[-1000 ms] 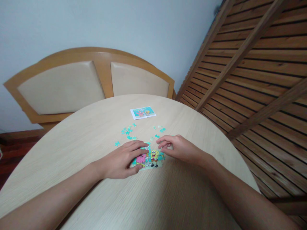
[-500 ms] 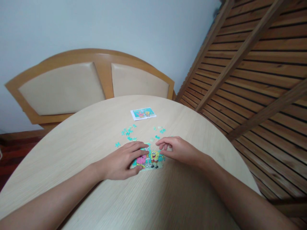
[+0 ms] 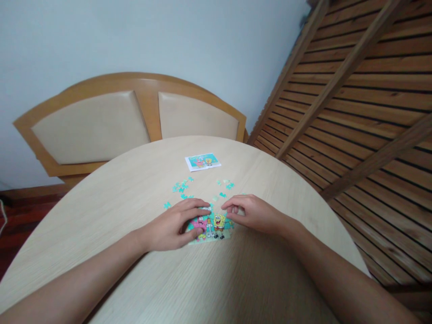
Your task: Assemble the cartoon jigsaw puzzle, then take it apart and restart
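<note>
A partly assembled jigsaw puzzle [image 3: 209,229] with a pink starfish and a yellow square cartoon figure lies flat on the table. Over its left part rests my left hand [image 3: 175,225], fingers spread, the thumb low on the pink figure. The fingers hide the puzzle's upper left area. My right hand [image 3: 248,211] hovers at the upper right edge, fingers loosely curved and thumb apart from them; I see no piece between them. Beyond the hands lie loose turquoise puzzle pieces [image 3: 182,187], with more loose pieces [image 3: 230,185] on the right.
A picture card [image 3: 203,162] showing the same cartoon figures lies farther back on the round wooden table [image 3: 118,189]. Behind the table stands a bench back with cream padded panels [image 3: 91,128]. A slatted wooden partition [image 3: 364,112] rises along the right.
My left thumb has shifted up and bent onto the pink figure, baring more of the puzzle. The right hand has barely moved. The view has shifted slightly.
</note>
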